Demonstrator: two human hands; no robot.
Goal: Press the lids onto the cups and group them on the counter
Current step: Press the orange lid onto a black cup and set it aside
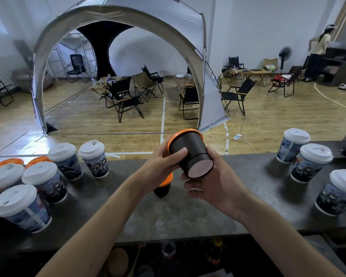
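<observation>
Head: lidded cups (95, 159) flank left hand (160, 163), right hand (215, 186) gripping cup (190, 148).

Black cup (194, 144) tilted midair; orange lid (185, 131) on

The left grip (162, 162) and the right grip (218, 186) are seen bare; both forearms are likewise left uncovered as far as the lower frame edge.
</observation>
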